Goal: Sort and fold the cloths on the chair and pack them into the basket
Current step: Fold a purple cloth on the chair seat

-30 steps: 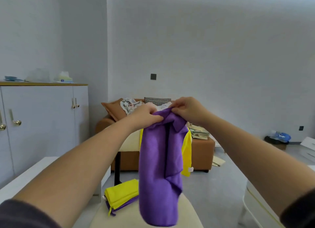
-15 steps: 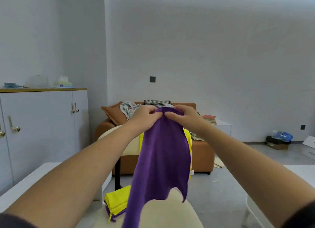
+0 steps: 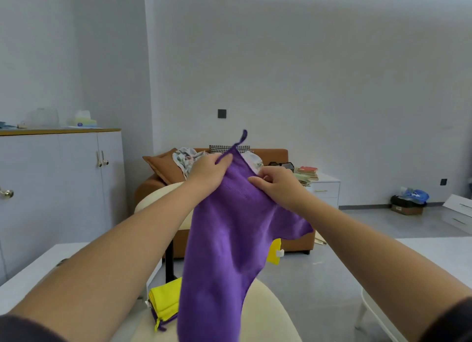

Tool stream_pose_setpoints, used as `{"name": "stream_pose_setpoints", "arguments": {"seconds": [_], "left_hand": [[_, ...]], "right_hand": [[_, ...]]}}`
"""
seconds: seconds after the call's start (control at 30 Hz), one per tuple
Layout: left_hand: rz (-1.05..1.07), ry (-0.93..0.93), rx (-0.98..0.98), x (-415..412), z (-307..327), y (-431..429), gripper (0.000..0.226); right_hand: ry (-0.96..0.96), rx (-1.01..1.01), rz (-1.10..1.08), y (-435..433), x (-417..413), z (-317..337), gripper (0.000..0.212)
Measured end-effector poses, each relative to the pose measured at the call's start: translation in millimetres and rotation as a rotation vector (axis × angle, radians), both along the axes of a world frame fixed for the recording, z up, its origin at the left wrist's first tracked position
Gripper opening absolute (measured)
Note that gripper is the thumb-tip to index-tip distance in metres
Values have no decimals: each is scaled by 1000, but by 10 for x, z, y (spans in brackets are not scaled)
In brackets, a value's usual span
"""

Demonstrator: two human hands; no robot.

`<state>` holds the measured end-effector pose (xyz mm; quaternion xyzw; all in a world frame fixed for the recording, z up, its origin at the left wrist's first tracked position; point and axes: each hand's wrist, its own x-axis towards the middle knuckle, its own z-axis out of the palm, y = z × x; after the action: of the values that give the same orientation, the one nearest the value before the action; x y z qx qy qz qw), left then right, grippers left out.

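While the purple cloth (image 3: 224, 239) hangs above the chair (image 3: 268, 316), the left hand (image 3: 209, 170) pinches its top corner and the right hand (image 3: 278, 186) pinches its upper edge; a folded yellow cloth (image 3: 164, 303) lies on the chair's seat.

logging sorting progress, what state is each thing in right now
purple cloth, unfolded, hanging from both hands over the chair
left hand, pinches its top corner
right hand, pinches its top edge
yellow cloth, folded, lying on the chair seat
cabinet doors, shut
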<state>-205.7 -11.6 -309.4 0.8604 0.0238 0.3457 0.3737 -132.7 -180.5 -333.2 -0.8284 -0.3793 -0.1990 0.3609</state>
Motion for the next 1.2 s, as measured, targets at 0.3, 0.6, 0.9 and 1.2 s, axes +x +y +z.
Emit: {"name": "stream_pose_setpoints", "arguments": {"seconds": [0.3,0.6,0.9,1.2], "left_hand": [[186,62,-10,243,-221,287,24],[342,205,-123,745,-230,816,34],[151,180,-457,541,-459,796,19],[149,420,-542,21,-1628,690,4]], "right_hand": [[178,-707,-107,-294,292,-227,31],[88,-199,-331,-421,874,-190,10],[183,-17,-287,-473,720,-385,25],[727,102,-101,-709,-29,-1305,8]]}}
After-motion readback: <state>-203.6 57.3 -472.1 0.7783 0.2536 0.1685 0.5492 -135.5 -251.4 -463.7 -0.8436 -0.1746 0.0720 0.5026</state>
